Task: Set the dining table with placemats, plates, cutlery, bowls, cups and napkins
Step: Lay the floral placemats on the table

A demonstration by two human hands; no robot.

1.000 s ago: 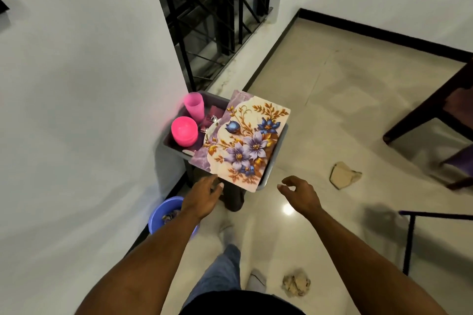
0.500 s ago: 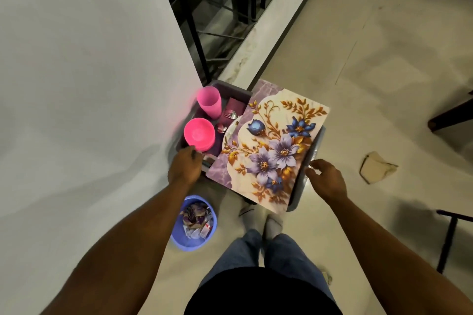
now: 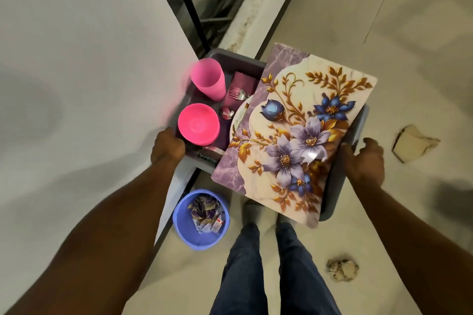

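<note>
1. Since the earlier frame, our left hand [image 3: 167, 147] and right hand [image 3: 363, 161] have closed on the grey plastic tub [image 3: 358, 130].
2. We grip opposite rims for a level lift.
3. The floral rectangular placemat [image 3: 294, 133] lies across the tub; the pink plastic cup [image 3: 208, 79] and pink plastic bowl [image 3: 199, 124] sit inside.

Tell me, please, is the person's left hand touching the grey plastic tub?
Touching. In the head view the left hand grips the near-left rim of the grey plastic tub, with no gap showing between them.
</note>
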